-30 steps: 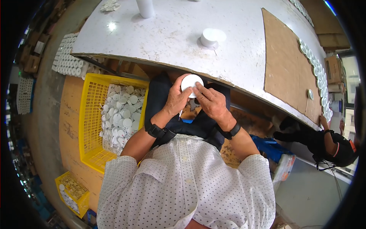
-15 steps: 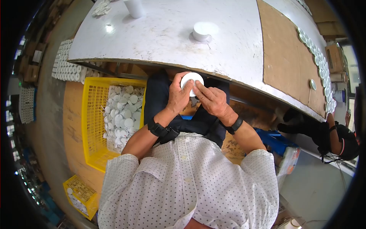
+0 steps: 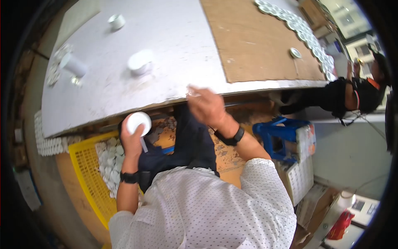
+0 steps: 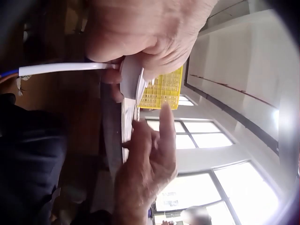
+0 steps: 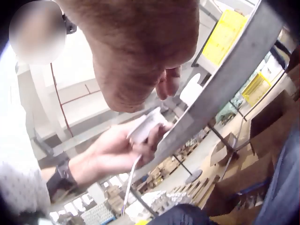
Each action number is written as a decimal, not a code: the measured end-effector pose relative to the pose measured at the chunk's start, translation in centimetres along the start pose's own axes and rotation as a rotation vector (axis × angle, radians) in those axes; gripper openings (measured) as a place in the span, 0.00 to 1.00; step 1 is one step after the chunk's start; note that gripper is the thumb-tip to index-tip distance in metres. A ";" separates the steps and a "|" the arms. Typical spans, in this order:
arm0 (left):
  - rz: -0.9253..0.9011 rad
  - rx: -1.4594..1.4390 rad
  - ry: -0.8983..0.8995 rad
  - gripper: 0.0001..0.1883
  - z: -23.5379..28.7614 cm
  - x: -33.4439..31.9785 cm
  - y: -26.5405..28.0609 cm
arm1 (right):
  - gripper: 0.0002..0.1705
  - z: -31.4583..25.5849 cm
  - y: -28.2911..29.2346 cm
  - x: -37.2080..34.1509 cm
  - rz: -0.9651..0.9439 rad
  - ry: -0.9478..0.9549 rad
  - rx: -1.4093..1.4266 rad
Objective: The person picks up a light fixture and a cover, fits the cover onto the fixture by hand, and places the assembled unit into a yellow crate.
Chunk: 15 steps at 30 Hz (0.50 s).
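A white round disc-shaped piece (image 3: 139, 124) is gripped by my left hand (image 3: 131, 144), thumb lying across its face, above my lap. A white cable (image 4: 65, 68) hangs from it, with blue and brown wire ends in the left wrist view. My right hand (image 3: 207, 108) is apart from the disc, over the table's front edge and blurred. In the left wrist view the right hand (image 4: 149, 164) has a raised finger and a gap beside the thumb; no held item can be made out. The right wrist view shows the left hand (image 5: 115, 149) around the disc (image 5: 146, 127).
On the white table (image 3: 166, 54) stand a white round container (image 3: 140, 62), a white cup (image 3: 73, 65) and a brown board (image 3: 257, 50) edged with round pieces. A yellow basket (image 3: 85, 166) of white discs stands left of my legs. A person (image 3: 360, 95) is at the right.
The right hand has come off the disc and moved to the right, up over the table edge. The left hand still grips the disc. The head view has turned to the right.
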<state>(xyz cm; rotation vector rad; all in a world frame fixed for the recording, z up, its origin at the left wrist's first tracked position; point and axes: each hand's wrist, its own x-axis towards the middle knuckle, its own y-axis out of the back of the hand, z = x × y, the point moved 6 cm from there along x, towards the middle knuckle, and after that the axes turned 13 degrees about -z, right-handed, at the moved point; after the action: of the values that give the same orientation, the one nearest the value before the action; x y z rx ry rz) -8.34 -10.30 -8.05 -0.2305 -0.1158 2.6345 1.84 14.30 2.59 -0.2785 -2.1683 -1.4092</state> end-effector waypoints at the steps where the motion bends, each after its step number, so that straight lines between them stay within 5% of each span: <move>1: -0.006 -0.013 -0.013 0.23 0.1 -0.3 1.1 | 0.15 3.3 1.5 -0.8 0.032 -0.122 -0.147; 2: -0.003 -0.017 0.017 0.23 -0.7 -0.5 2.6 | 0.14 8.1 2.1 -2.9 -0.012 -0.339 -0.243; 3: 0.029 -0.081 0.039 0.24 -1.1 -0.9 3.8 | 0.10 11.1 4.9 -3.6 0.085 -0.204 -0.357; 6: 0.151 -0.087 0.206 0.18 -2.9 -2.3 7.8 | 0.13 23.1 12.0 -10.5 0.184 -0.646 -0.753; 7: 0.193 -0.066 0.285 0.16 -3.0 -2.8 8.7 | 0.14 26.3 14.2 -12.9 0.079 -0.737 -0.900; 8: 0.292 -0.115 0.249 0.16 -3.9 -3.1 9.9 | 0.11 35.6 15.6 -19.8 -0.069 -0.778 -1.076; 9: 0.392 -0.167 0.223 0.16 -4.3 -3.5 10.6 | 0.10 37.9 16.7 -22.1 -0.512 -0.888 -1.443; 10: 0.369 -0.191 0.213 0.16 -5.0 -3.5 11.3 | 0.10 41.9 19.2 -26.3 -0.528 -1.004 -1.434; 11: 0.407 -0.171 0.216 0.16 -5.2 -3.6 11.6 | 0.10 41.9 18.7 -27.2 -0.995 -0.983 -1.401; 12: 0.424 -0.175 0.230 0.17 -4.8 -3.6 11.3 | 0.09 45.9 20.0 -31.3 -1.090 -0.652 -1.606; 15: 0.394 -0.121 0.158 0.15 -3.7 -3.3 10.7 | 0.11 45.5 21.6 -28.9 -1.163 -0.695 -1.611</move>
<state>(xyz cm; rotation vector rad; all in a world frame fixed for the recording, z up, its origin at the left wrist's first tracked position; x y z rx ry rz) -9.79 -21.08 -12.51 -0.5518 -0.1941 2.9879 21.02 67.58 -10.18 0.0327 -0.7790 -3.9258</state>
